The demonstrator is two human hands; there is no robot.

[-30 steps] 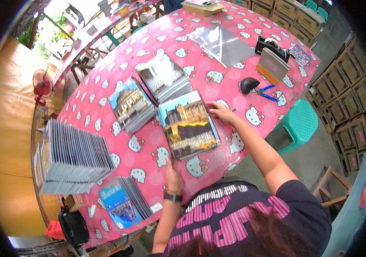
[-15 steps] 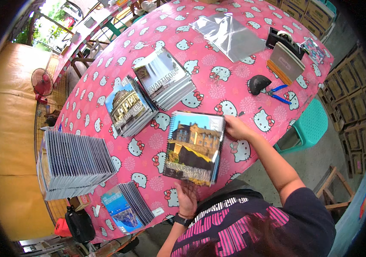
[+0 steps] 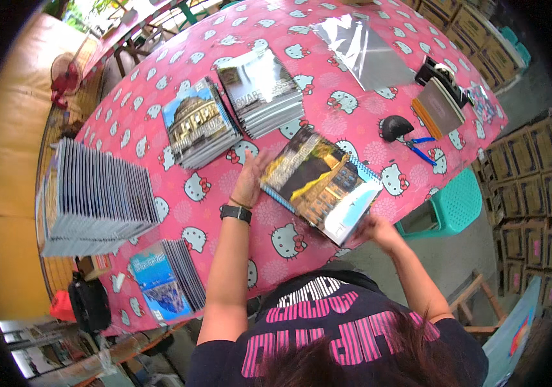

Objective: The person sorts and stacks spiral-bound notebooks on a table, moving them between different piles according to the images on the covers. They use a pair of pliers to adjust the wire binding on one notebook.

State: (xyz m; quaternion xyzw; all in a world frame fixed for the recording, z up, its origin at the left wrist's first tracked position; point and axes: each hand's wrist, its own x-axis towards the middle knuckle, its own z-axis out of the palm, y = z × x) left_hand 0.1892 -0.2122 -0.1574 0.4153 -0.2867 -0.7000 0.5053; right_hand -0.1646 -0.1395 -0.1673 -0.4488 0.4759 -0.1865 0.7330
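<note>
A small stack of spiral notebooks [image 3: 324, 184] with a castle cover lies turned in front of me, its picture upside down. My right hand [image 3: 378, 233] grips its near right corner; the fingers are partly hidden beneath and behind it. At the left edge of the stack is my left hand [image 3: 249, 180], fingers stretched along it; whether it bears on the edge I cannot tell. Beyond lie two more notebook stacks, one with a domed building cover [image 3: 198, 122] and one with a waterfall cover [image 3: 260, 90].
A tall notebook stack [image 3: 95, 200] stands at the left, with blue-covered notebooks [image 3: 166, 280] nearer me. At the far right are clear plastic sheets [image 3: 369, 55], blue-handled cutters [image 3: 423, 149], a black half-round object [image 3: 395, 128] and a tape dispenser [image 3: 440, 71]. A green stool [image 3: 450, 203] stands beside the table.
The castle-cover stack has been turned round, so its picture is now upside down. My left hand rose from below it to its left edge; my right hand moved down to its near corner.
</note>
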